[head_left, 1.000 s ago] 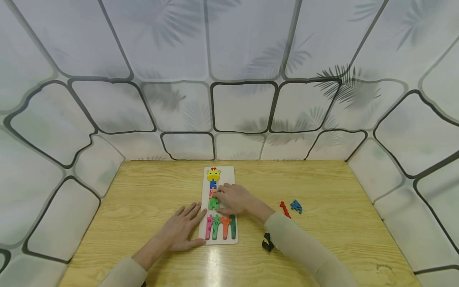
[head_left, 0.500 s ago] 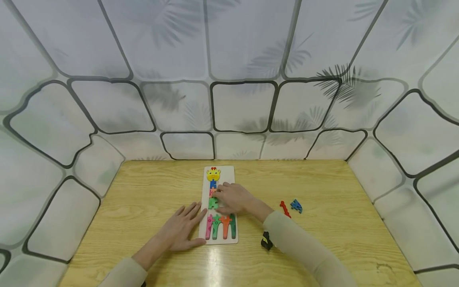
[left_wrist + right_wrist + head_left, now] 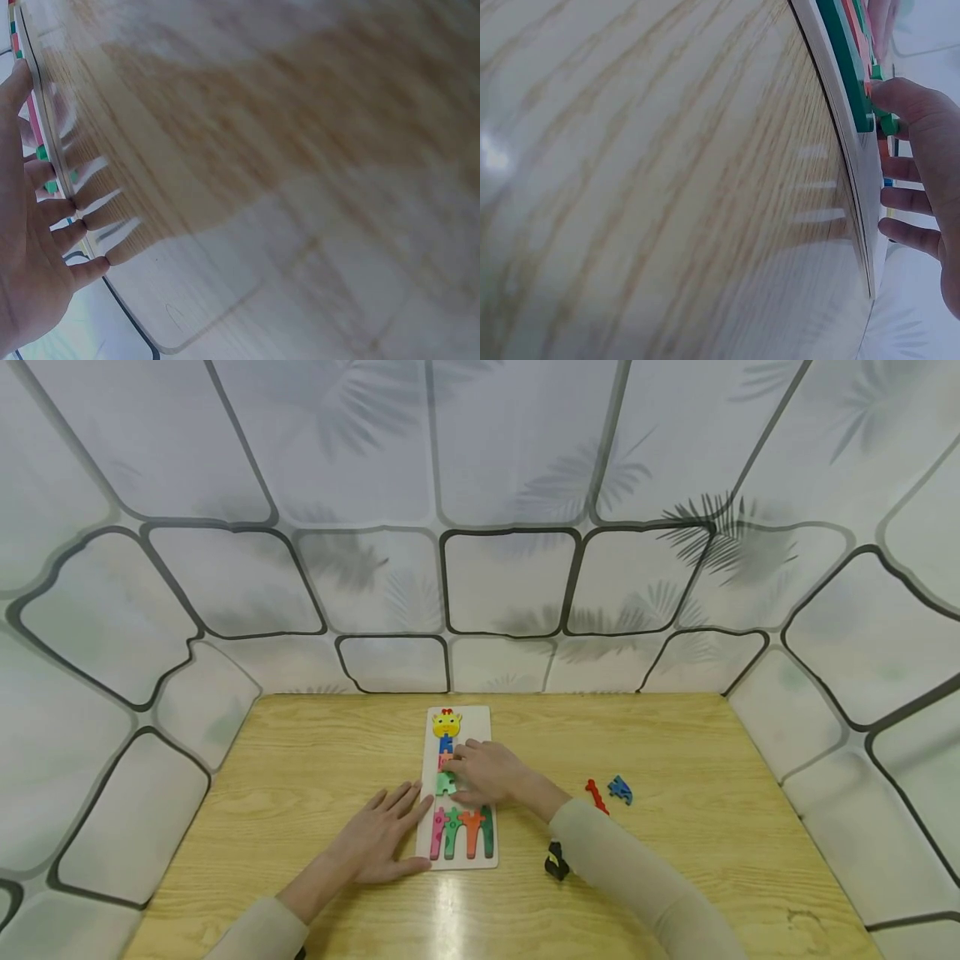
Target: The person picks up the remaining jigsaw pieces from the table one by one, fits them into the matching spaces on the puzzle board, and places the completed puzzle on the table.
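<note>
A giraffe puzzle board (image 3: 476,723), white with coloured pieces, lies lengthwise before me. My right hand (image 3: 491,772) reaches over its right side, with thumb and index finger pinching a green puzzle piece (image 3: 446,783) at the body area. In the right wrist view, the thumb and a finger sit about this green piece (image 3: 889,124). Above it are a yellow giraffe head (image 3: 446,724), a blue neck piece (image 3: 446,744) and a partly covered orange-pink piece (image 3: 444,762). Several leg pieces (image 3: 471,835) line the bottom. My left hand (image 3: 381,842) rests beside the board's left edge, fingers extended.
To the right on the wooden table (image 3: 675,860) lie a red bone-shaped piece (image 3: 596,796) and a blue piece (image 3: 620,789). A small black object (image 3: 556,863) is at the right sleeve's edge. A patterned backdrop (image 3: 498,585) encloses the table's back and sides.
The right hand and the green piece have shifted very slightly, the piece a little left and up. The left hand stays in place.
</note>
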`<state>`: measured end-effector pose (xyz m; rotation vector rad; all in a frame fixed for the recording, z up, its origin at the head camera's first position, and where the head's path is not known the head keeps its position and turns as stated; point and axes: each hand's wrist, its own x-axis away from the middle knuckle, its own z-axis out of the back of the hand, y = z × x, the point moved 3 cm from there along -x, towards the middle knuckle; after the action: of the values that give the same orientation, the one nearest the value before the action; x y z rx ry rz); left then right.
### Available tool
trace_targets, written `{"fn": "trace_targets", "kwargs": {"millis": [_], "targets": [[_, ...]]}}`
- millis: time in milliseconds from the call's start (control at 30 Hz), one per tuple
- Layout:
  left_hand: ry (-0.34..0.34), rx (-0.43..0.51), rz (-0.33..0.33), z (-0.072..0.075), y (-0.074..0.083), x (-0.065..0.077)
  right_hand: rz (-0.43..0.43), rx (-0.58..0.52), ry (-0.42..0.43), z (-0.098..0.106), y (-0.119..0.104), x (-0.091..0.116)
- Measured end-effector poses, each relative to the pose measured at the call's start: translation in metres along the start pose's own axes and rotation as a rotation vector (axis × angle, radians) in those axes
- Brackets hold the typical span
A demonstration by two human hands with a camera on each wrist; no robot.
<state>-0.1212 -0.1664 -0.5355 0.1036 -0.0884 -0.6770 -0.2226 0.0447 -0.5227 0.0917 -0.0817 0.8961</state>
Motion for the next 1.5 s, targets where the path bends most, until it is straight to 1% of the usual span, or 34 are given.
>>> {"fn": "trace_targets", "kwargs": {"millis": [233, 533, 800, 1267, 1500], "targets": [[0.008, -0.013, -0.007, -0.0007, -0.0005, -0.0003, 0.006, 0.005, 0.005, 0.0, 0.0004, 0.0], [0.01, -0.016, -0.006, -0.001, -0.0005, 0.0, 0.014, 0.04, 0.004, -0.0005, -0.0001, 0.0002], [-0.003, -0.012, -0.001, -0.0009, -0.0002, -0.0003, 0.024, 0.069, 0.001, -0.0019, 0.0004, 0.0001], [0.003, -0.004, -0.003, -0.001, 0.0002, -0.0004, 0.028, 0.081, 0.004, -0.0026, 0.0005, -0.0009], [-0.009, 0.001, 0.0, -0.0006, -0.0001, -0.0006, 0.022, 0.066, 0.007, -0.0023, 0.0003, -0.0004]]}}
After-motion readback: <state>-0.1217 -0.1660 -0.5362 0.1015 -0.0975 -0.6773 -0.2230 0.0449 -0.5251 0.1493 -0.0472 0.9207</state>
